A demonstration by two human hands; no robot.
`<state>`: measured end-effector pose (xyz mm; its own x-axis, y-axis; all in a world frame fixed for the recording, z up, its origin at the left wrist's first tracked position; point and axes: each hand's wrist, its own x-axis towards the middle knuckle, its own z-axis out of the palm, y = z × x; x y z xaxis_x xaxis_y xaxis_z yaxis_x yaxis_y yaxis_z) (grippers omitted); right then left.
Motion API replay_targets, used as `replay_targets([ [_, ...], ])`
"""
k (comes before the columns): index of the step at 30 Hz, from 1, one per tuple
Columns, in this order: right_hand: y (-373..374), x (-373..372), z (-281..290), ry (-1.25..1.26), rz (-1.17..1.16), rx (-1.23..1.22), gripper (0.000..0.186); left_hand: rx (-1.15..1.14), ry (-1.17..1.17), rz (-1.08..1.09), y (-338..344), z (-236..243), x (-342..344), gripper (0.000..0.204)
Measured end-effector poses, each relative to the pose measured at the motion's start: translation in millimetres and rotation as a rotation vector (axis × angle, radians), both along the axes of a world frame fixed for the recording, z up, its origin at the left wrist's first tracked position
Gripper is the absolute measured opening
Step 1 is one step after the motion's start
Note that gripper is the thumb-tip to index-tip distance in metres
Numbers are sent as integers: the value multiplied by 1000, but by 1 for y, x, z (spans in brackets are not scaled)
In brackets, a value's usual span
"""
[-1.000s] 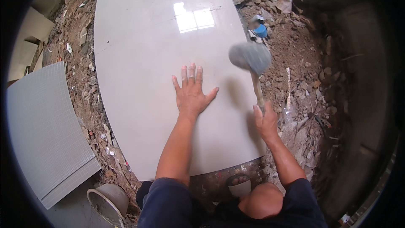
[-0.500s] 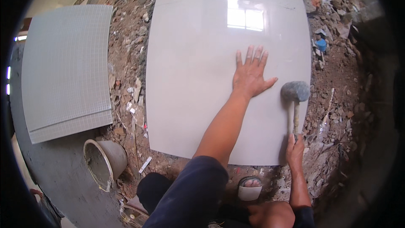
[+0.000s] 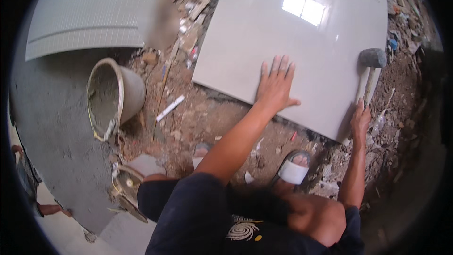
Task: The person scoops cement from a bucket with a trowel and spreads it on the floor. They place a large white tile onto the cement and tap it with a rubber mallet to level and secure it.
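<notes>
A large glossy off-white tile (image 3: 245,33) lies before me, with a window mirrored in its surface. My left hand (image 3: 277,84) rests flat on it by the near edge, fingers stretched out. Beyond the tile's near right corner, my right hand (image 3: 361,115) is wrapped round the pale handle of a rubber mallet. The dark grey mallet head (image 3: 373,58) is at the tile's right edge; whether it touches the surface I cannot tell.
Tilted on the left stands a bucket (image 3: 134,89) with grey residue inside, near a white strip (image 3: 170,108). Grid-backed tiles (image 3: 89,9) are stacked at the far left above grey mortar (image 3: 52,127). Rubble surrounds the tile. Another person's arm (image 3: 54,209) shows at the left edge.
My view has turned and shifted toward the near left, bringing more of the bucket and floor in. My left hand is closer to the tile's near edge. The mallet stays in my right hand.
</notes>
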<state>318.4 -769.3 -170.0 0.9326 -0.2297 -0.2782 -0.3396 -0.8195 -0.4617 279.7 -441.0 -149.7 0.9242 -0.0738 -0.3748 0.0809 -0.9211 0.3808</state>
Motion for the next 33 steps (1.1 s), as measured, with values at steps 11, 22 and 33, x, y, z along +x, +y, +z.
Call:
replay_targets([
  [11, 50, -86, 48, -31, 21, 40, 45, 128, -23, 5, -10, -15, -8, 116],
  [22, 54, -126, 73, -55, 52, 236, 45, 249, 57, -45, -20, 1, 1, 116],
  [33, 26, -132, 67, 121, 52, 63, 42, 206, 88, 37, -28, 3, 3, 113],
])
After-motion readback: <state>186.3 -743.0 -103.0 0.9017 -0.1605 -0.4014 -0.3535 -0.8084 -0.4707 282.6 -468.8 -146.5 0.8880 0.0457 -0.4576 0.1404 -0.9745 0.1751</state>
